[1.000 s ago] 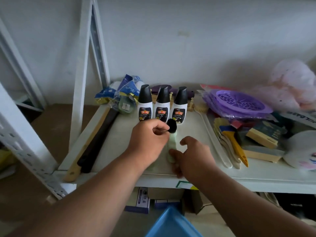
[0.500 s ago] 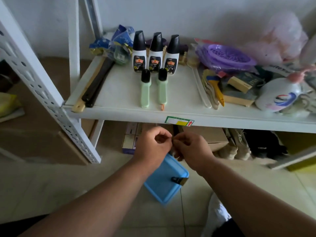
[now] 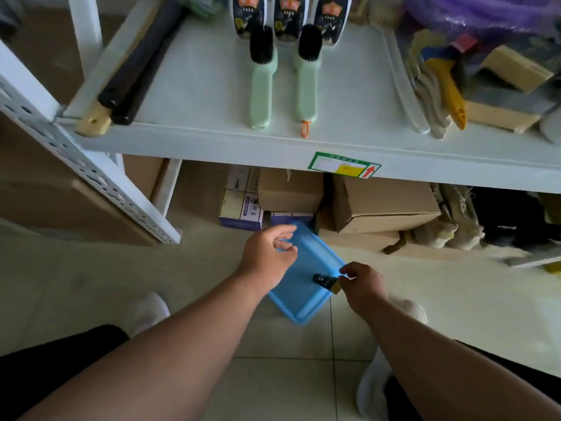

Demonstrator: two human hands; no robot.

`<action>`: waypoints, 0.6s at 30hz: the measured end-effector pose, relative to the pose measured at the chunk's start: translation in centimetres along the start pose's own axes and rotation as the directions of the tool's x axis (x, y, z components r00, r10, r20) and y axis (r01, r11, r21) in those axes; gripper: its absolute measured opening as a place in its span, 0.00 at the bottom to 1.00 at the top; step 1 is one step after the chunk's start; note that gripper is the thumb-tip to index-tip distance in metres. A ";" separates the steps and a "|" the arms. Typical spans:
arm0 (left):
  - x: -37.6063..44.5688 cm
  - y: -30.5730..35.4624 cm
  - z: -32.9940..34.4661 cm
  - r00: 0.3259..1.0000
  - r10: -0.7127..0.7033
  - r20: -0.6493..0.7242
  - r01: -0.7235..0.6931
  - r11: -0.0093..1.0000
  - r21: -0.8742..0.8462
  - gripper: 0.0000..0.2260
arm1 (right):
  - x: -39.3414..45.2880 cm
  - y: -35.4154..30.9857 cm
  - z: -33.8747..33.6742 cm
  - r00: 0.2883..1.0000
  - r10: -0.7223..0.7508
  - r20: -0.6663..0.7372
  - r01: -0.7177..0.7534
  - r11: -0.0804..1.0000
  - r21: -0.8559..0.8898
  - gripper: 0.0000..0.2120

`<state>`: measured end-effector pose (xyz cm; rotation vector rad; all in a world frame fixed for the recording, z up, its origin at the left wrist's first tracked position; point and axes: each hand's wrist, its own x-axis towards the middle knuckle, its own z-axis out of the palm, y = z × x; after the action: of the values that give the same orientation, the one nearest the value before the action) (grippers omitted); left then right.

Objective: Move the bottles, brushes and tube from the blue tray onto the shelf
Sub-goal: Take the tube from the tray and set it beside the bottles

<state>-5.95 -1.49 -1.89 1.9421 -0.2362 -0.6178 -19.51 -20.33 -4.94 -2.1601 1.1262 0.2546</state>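
Head view looks down on the blue tray on the floor, below the shelf where three bottles stand and two green brushes lie. The tube, the last item, lies across the tray's right edge, its long axis running left to right, dark cap toward the tray's middle. The right hand is the nearer one: its grip pinches the tube's yellow tail end. The left hand hovers over the tray's upper left part, fingers spread and holding nothing. Lifting should fall to the right hand.
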 end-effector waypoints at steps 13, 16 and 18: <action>1.7 -4.0 1.4 0.984 -0.139 0.108 0.126 0.985 0.116 0.23 | 2.8 0.4 3.2 0.976 0.200 0.082 -0.211 0.967 0.142 0.15; 1.6 -3.8 0.7 0.975 -0.145 0.169 0.107 0.971 0.216 0.24 | 3.0 -0.7 2.5 0.986 0.135 0.094 -0.150 0.975 0.167 0.08; 1.2 -3.3 -0.2 0.968 -0.129 0.217 0.055 0.946 0.318 0.26 | 2.8 -1.9 1.6 0.986 0.100 0.130 -0.132 0.955 0.265 0.07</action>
<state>-5.19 -0.40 -5.19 2.1896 -0.4132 -0.9216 -16.09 -20.40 -6.49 -1.8170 1.1518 0.2567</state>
